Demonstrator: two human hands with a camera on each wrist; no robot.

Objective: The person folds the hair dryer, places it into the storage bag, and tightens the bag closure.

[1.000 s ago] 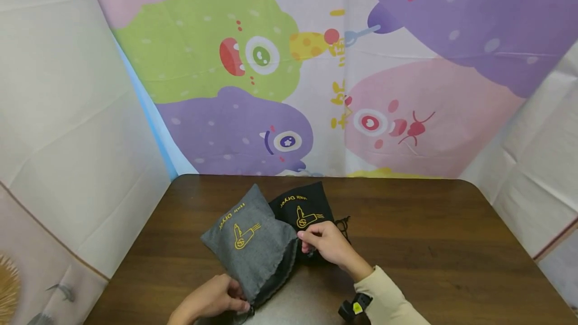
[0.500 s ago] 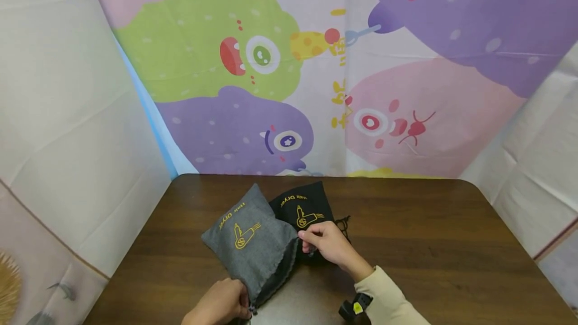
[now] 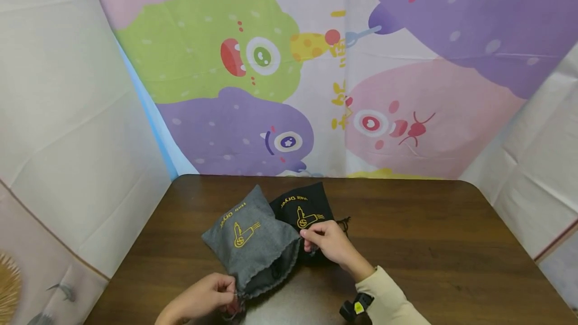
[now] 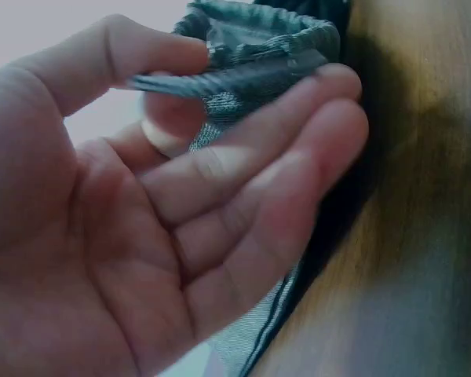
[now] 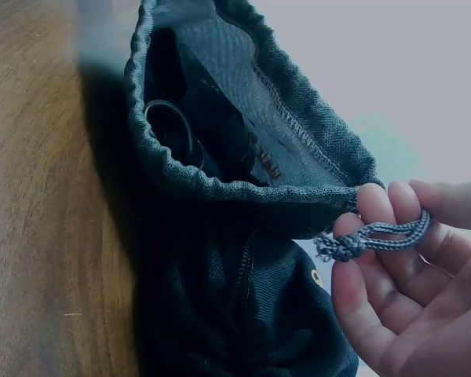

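**Both hands on the drawstrings of the grey hair dryer bag**

So here's where I'm at. The grey pouch (image 3: pixel 250 245) with the yellow hair dryer logo is lying flat on the brown table (image 3: pixel 429 245), near the front edge on the left side, mouth facing me. Its top edge is puckered up, but the right wrist view shows the mouth gaping enough to see the dark lining inside.

My left hand (image 3: pixel 200 301) is down at the near-left corner of the mouth. Thumb and forefinger are pinching the grey cord (image 4: pixel 220 78) where it comes out of the gathered hem, the other fingers loosely curved underneath. That wrist view is pretty blurry, so I can't tell more than that.

My right hand (image 3: pixel 327 242) is at the opposite side of the mouth, fingers curled around a knotted loop of cord (image 5: pixel 373 236). The knot sits right against my fingertips, just beside the hem.

A second pouch, the black pouch (image 3: pixel 302 209) with the same yellow print, lies behind the grey one, touching it and partly tucked under its right side. My right hand rests over its near end. Its own black string (image 3: pixel 344 224) trails out on the table just right of my knuckles.

Behind the table hangs a cartoon monster backdrop (image 3: pixel 316 64).
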